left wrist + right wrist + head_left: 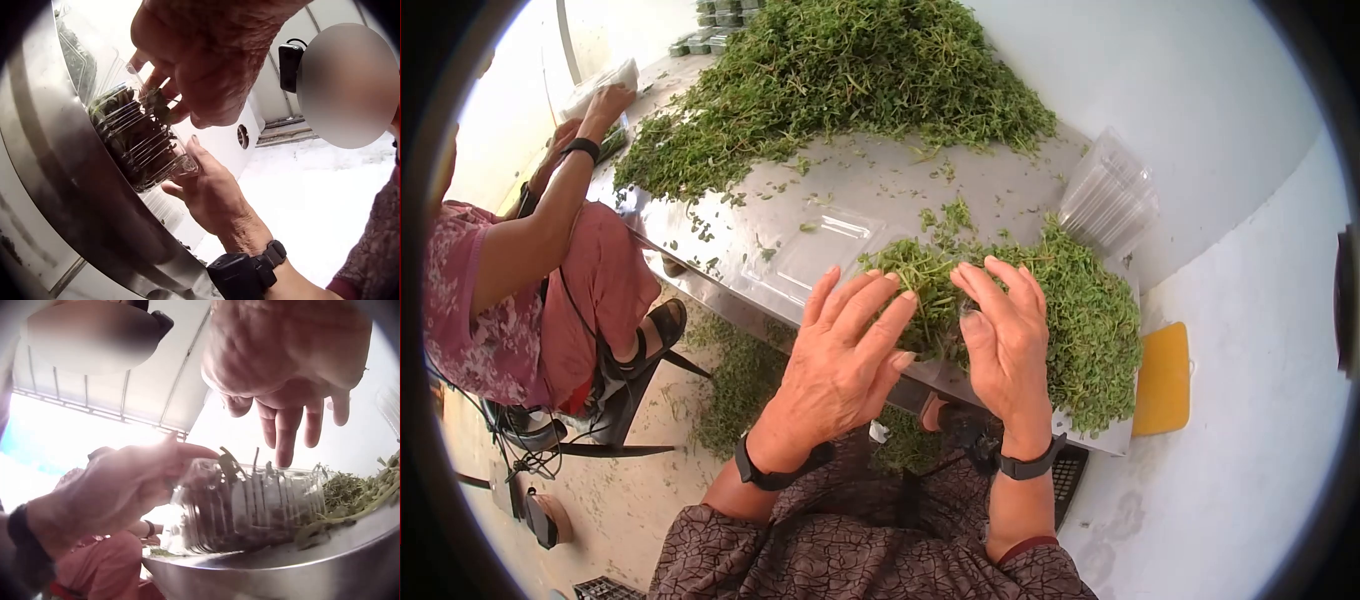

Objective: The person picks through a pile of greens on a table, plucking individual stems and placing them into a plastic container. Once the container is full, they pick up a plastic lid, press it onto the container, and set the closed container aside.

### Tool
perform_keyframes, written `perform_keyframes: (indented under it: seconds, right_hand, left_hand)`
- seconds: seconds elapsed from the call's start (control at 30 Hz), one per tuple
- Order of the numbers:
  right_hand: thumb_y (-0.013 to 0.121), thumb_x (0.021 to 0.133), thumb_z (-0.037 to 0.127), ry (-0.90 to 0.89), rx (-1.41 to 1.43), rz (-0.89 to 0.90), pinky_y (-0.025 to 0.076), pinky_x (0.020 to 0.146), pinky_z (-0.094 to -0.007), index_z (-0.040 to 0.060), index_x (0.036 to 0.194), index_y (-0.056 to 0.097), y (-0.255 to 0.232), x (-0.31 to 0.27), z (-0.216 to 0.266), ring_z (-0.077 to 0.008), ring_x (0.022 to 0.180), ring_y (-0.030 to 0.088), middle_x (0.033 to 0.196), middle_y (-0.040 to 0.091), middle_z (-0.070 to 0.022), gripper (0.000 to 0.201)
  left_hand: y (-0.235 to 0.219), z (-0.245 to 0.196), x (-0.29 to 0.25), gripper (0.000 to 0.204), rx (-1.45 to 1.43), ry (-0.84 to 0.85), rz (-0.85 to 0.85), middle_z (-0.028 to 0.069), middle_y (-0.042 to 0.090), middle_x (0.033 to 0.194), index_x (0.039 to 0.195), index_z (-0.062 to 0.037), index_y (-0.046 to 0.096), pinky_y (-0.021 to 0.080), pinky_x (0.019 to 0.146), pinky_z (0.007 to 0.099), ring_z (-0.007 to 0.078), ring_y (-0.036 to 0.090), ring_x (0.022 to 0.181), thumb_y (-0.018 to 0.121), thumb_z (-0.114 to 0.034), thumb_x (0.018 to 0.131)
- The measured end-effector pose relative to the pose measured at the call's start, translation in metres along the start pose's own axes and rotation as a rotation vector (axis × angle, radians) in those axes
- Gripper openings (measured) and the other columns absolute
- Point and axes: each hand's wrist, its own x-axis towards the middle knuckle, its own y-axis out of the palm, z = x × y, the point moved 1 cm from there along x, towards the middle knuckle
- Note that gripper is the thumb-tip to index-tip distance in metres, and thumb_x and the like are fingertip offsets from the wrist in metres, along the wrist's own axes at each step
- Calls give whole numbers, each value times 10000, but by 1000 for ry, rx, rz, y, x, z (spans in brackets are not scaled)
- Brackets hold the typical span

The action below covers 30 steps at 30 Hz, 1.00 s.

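Note:
Leafy green sprigs (915, 272) fill a clear plastic clamshell box (140, 147) at the front edge of the metal table. Its see-through lid (825, 245) lies folded back toward the left. Over the box's left side is my left hand (840, 355), its fingers extended at the greens. My right hand (1012, 345) is on the opposite side, fingers fairly straight and fingertips right at the top of the greens. In the right wrist view the box (247, 509) stands with sprigs poking over its rim, between both hands.
A large heap of greens (880, 75) covers the back of the metal table (790, 210). Another pile (1090, 330) lies at right, beside stacked empty clamshells (1110, 195). A yellow board (1162, 380) leans by the wall. At left, a seated person (530, 290) handles a box.

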Motion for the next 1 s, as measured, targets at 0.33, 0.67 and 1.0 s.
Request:
perform_keyframes:
  seconds: [0.33,0.67,1.0]
  right_hand:
    - [577,958,248,-28,24,82,259,1131,-527,2,1246,609,13,-13,10,-324,1220,519,1049,723,-101,380]
    - [702,839,170,-2,47,-62,343,1102,-504,43,1231,643,-5,-34,20,-300,1213,545,1213,671,-109,416]
    - [800,687,70,-81,-58,-30,373,1084,-485,39,1024,712,15,-43,33,-277,1220,530,1271,635,-94,349]
  left_hand:
    - [-3,8,-12,353,-25,-8,-19,157,604,1173,1172,6,610,341,1114,536,346,544,1186,656,-113,843]
    - [-17,42,-86,255,-686,-800,-370,166,640,1139,1059,49,646,531,829,332,221,661,947,485,-142,1010]
    - [-5,65,-57,460,-1279,-928,-790,250,515,1295,1360,102,350,519,926,346,285,579,1173,477,-200,1037]
